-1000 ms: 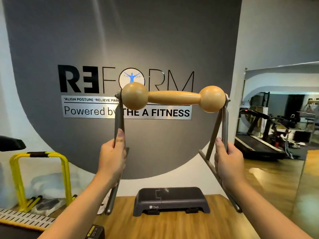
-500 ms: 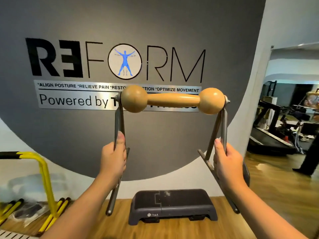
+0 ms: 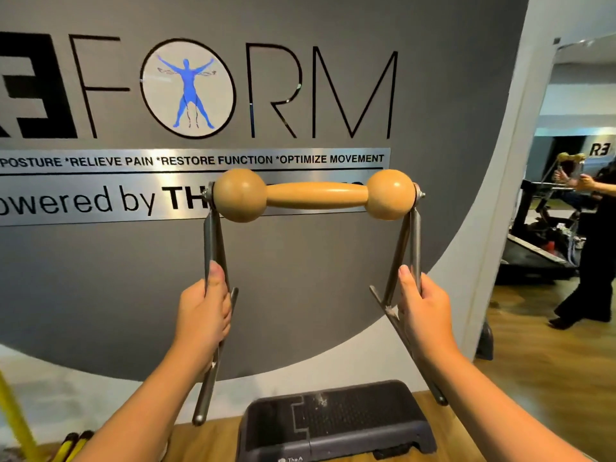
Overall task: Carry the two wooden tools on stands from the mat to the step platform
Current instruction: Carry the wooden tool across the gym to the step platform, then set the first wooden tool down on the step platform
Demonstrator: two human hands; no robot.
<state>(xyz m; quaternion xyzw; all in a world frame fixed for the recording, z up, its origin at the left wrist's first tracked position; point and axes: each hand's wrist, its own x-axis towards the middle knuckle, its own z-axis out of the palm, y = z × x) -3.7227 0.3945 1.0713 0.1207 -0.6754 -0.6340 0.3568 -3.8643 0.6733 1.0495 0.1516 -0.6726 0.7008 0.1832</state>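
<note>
A wooden tool (image 3: 315, 195), shaped like a dumbbell with two round ends, hangs level between two metal stand legs in front of me at chest height. My left hand (image 3: 203, 315) grips the left metal leg, thumb up along it. My right hand (image 3: 421, 313) grips the right metal leg the same way. The dark grey step platform (image 3: 336, 420) lies on the wooden floor against the wall, directly below the tool. The second wooden tool and the mat are out of view.
A grey wall with a large logo sign (image 3: 200, 128) stands close ahead. A mirror (image 3: 580, 195) at the right reflects a person and a treadmill. A yellow frame (image 3: 15, 418) and yellow-black bars (image 3: 71, 445) sit at the lower left.
The wall and step platform have grown larger and nearer, and the view has shifted right. Both hands keep the same hold on the stand legs, with the tool still level.
</note>
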